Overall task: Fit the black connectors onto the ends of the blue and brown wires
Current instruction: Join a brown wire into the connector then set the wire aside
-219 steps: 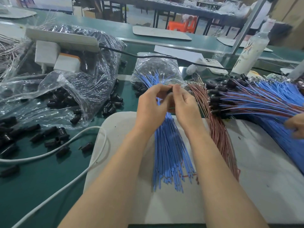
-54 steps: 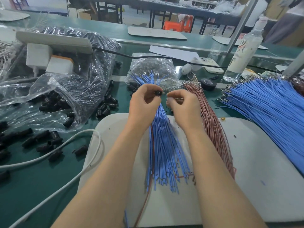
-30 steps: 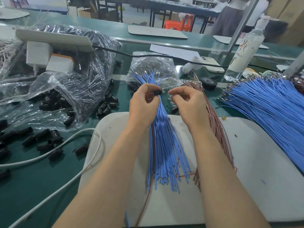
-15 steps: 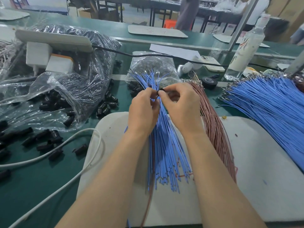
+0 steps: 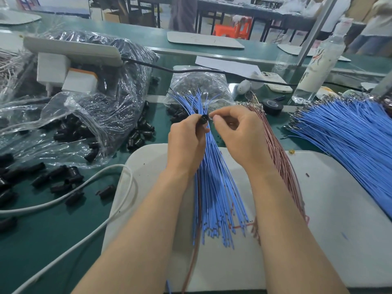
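at centre frame, above a pale work mat (image 5: 339, 230), a person's left hand (image 5: 186, 143) is gripping a black connector (image 5: 204, 120) between thumb and fingers, while the right hand (image 5: 237, 136) is pinching a wire tip (image 5: 210, 118) just beside it; the tip's colour cannot be told. blue wires (image 5: 216, 187) are fanning across the mat beneath the hands, with brown wires (image 5: 282, 166) lying to their right. loose connectors (image 5: 63, 179) are lying at left on the green table (image 5: 42, 240), near a clear plastic bag (image 5: 95, 115).

A black connector (image 5: 204, 122) is pinched above the fanned blue wires (image 5: 214, 187), brown wires (image 5: 282, 166) lying just beside them.
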`<act>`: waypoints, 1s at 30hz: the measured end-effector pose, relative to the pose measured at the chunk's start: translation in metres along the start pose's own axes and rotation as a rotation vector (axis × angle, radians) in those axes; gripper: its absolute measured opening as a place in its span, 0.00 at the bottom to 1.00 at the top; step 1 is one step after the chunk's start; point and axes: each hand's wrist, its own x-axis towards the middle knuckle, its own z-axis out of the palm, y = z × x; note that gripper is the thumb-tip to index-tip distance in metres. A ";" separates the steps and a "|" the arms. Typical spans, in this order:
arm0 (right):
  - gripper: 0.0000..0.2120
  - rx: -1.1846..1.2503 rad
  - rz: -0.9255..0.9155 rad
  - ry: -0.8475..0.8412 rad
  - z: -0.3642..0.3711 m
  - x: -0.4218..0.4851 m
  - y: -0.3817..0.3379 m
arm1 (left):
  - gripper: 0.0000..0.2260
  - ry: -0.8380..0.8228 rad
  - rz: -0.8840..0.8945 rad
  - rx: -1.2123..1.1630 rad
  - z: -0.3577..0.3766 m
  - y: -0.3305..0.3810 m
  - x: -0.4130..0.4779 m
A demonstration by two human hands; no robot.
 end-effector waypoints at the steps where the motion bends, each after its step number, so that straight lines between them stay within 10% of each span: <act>1: 0.06 0.021 0.014 -0.001 -0.003 0.001 0.000 | 0.06 -0.007 -0.001 -0.024 0.000 0.000 0.000; 30: 0.06 -0.196 -0.147 0.031 -0.004 0.002 0.001 | 0.09 -0.088 0.043 0.167 0.000 0.005 -0.001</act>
